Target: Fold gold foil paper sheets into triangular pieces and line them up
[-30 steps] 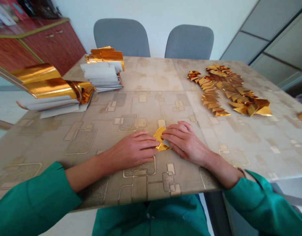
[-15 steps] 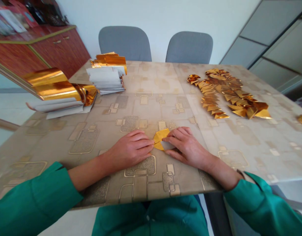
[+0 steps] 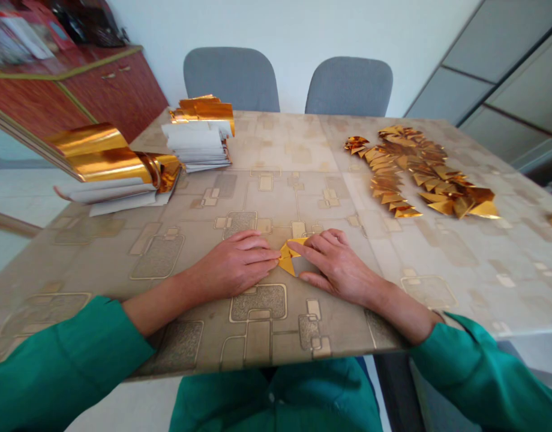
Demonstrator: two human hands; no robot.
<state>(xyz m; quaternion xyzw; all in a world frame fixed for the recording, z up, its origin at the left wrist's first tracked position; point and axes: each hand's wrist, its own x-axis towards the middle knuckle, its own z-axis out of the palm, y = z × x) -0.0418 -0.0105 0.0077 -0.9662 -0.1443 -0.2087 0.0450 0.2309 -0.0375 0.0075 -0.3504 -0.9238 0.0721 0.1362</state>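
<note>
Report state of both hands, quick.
Left hand: open, flat, fingertips against the folded gold foil piece.
Right hand: open, fingers pressing down on that piece, not gripping it.

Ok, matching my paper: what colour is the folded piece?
Shiny gold folded foil, best in the head view.

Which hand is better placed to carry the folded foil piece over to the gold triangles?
Probably the right hand: its fingers lie across the folded gold foil piece, and the rows of gold foil triangles sit on its side of the beige patterned table. The left hand lies farther from them.
</note>
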